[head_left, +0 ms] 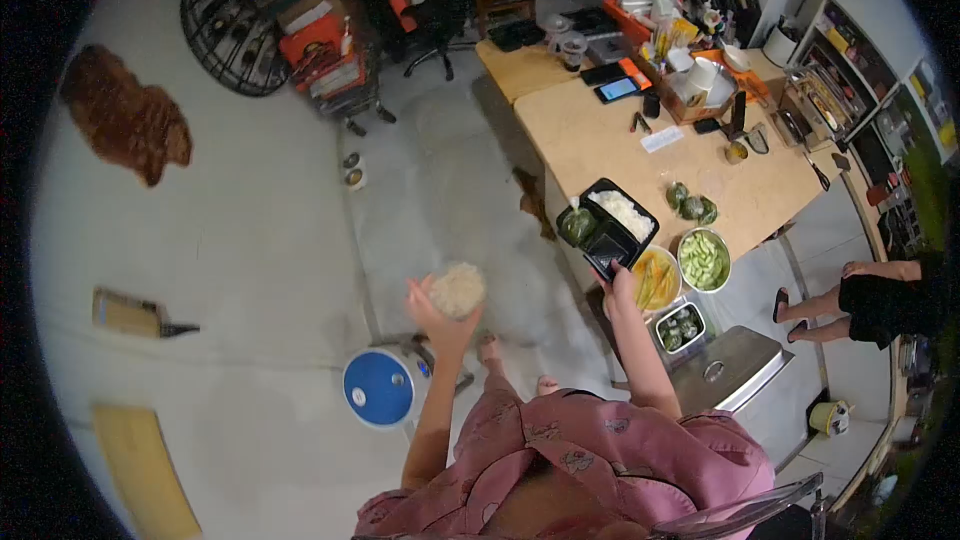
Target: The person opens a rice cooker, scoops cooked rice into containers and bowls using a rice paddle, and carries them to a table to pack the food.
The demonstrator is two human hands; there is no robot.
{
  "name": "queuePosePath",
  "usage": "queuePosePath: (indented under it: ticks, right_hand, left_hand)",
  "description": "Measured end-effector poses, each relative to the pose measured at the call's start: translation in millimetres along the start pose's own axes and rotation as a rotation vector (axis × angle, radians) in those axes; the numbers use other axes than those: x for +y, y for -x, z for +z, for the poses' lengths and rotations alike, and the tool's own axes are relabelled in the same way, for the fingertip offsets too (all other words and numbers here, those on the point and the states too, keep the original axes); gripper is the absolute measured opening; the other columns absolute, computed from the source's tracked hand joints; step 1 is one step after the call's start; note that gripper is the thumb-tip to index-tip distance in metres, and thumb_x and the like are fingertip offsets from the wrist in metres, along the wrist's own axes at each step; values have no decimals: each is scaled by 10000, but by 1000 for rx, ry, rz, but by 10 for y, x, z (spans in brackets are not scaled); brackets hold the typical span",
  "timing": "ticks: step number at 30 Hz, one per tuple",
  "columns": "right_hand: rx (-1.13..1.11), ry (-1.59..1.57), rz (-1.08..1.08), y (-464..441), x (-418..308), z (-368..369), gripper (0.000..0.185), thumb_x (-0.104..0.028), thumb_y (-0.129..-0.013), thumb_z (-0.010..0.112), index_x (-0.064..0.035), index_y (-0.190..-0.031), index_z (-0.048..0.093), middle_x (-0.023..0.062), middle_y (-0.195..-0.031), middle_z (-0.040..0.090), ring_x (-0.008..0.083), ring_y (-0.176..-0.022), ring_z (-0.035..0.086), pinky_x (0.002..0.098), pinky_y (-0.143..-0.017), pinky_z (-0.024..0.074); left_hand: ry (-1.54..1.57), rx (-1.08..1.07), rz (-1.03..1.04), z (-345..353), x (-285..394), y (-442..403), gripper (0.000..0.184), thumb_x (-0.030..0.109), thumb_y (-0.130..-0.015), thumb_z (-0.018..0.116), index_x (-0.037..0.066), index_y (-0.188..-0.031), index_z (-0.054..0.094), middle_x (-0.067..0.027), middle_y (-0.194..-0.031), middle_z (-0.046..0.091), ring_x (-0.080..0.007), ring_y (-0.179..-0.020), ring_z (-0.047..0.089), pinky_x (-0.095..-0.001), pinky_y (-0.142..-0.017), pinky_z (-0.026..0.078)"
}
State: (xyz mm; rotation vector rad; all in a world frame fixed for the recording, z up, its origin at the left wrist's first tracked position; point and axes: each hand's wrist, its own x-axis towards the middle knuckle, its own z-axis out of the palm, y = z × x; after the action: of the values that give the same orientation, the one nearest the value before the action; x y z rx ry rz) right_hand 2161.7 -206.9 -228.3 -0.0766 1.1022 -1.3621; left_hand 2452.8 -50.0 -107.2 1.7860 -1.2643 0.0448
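Note:
My left hand (443, 328) is held out over the floor, its fingers curled round a rounded, whitish bundle (459, 290) that looks like rice in clear wrapping. At the table's near edge, my right hand (620, 292) grips the front corner of a black compartment tray (607, 252). White rice (624, 213) fills the tray's right section. A green bundle in clear plastic (578, 226) sits in its back left section, and the front left section shows bare black. Right of the tray stand a bowl of yellow strips in liquid (656, 278) and a bowl of cut green vegetable (704, 260).
Several green wrapped bundles (692, 203) lie on the wooden table (590, 140), and more fill a metal container (681, 328). A phone (618, 89) lies farther back. A blue-topped stool (378, 387) stands below my left arm. Another person's legs (822, 316) show at right.

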Motion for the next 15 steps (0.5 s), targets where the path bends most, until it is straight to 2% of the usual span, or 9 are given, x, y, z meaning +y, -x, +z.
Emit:
queuePosePath:
  ticks: [1,4,6,8,11,13,15]
  right_hand:
    - [23,-56,-29,-252,110,105,314,19,-887,502,-11,-1196,455,173,-1113,588,343,-854,650,535,-678,609]
    - [237,-109,-204,-1269,546,90,283,34,-899,438,57,-1179,469,216,-1111,590,379,-957,639,556,-713,612]
    - [385,-164,-206,-1159,441,465,325,25,-898,374,-8,-1202,485,212,-1123,574,373,-910,653,540,-677,619]
    - [438,-219,-229,-1411,512,560,309,-24,-912,393,-8,-1207,483,204,-1096,584,365,-878,655,521,-657,617]
    - [478,-281,-244,-1963,778,419,302,-97,-933,421,-7,-1215,481,193,-1057,599,353,-830,657,492,-627,614]
    - [476,-301,-238,-2388,997,317,309,-146,-947,440,-7,-1221,480,185,-1030,609,344,-799,659,473,-607,612]
    - [486,-263,-195,-2389,970,587,322,-193,-958,461,-3,-1217,477,185,-983,621,333,-755,658,450,-588,607]
  left_hand:
    - [8,-42,27,241,-174,-216,1135,311,-582,863,-40,-1437,206,-184,-1325,457,-408,-1260,333,-542,-1064,215]
    - [37,-134,164,907,-411,-884,1139,334,-566,871,-13,-1445,234,-179,-1322,463,-394,-1276,336,-548,-1064,226]
    - [92,-188,263,1435,-470,-1303,1146,348,-561,873,1,-1452,241,-175,-1323,467,-380,-1286,341,-552,-1065,225]
    - [178,-265,338,2050,-515,-1768,1157,360,-559,873,12,-1461,237,-172,-1324,470,-365,-1294,346,-554,-1068,221]
    - [225,-377,326,2790,-423,-2226,1165,370,-569,868,16,-1473,224,-172,-1320,475,-350,-1286,363,-563,-1070,215]
    - [197,-389,389,3243,-344,-2459,1177,377,-569,869,15,-1477,214,-178,-1318,475,-354,-1284,363,-564,-1073,213]
    - [200,-400,450,3822,-412,-2600,1177,371,-566,869,15,-1477,215,-194,-1324,463,-362,-1283,360,-571,-1075,212]
